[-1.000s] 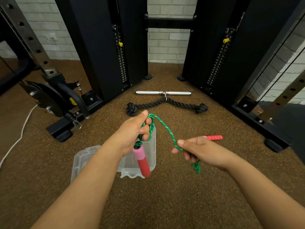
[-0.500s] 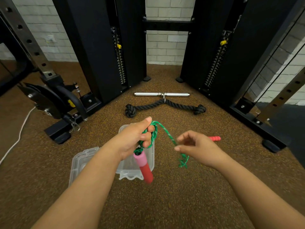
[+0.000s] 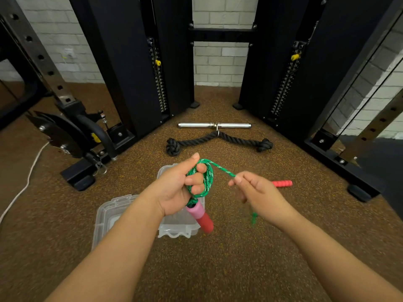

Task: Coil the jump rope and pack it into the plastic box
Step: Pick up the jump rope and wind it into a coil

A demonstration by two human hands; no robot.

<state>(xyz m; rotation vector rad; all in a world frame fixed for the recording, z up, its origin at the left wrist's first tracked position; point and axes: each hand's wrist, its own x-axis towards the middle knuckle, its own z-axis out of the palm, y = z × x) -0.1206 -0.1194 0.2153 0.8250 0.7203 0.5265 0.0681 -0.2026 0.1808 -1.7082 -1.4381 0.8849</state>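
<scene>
My left hand (image 3: 182, 188) is shut on green jump rope (image 3: 208, 178) coiled in loops around its fingers. One pink-and-red handle (image 3: 200, 216) hangs below that hand. A taut strand runs right to my right hand (image 3: 259, 195), which pinches it between thumb and fingers; more rope trails down below it. The second red handle (image 3: 282, 183) lies on the floor just beyond my right hand. The clear plastic box (image 3: 176, 229) sits on the floor under my left hand, with its clear lid (image 3: 109, 216) beside it on the left.
A black knotted rope attachment (image 3: 218, 141) and a steel bar (image 3: 214, 125) lie on the brown floor ahead. Black weight-stack towers (image 3: 130, 62) stand left and right. A machine base (image 3: 82, 149) and a white cable (image 3: 24, 186) are at left.
Another loop of rope has gone around my left hand's fingers. My right hand has risen and now pulls the strand taut closer to the coil.
</scene>
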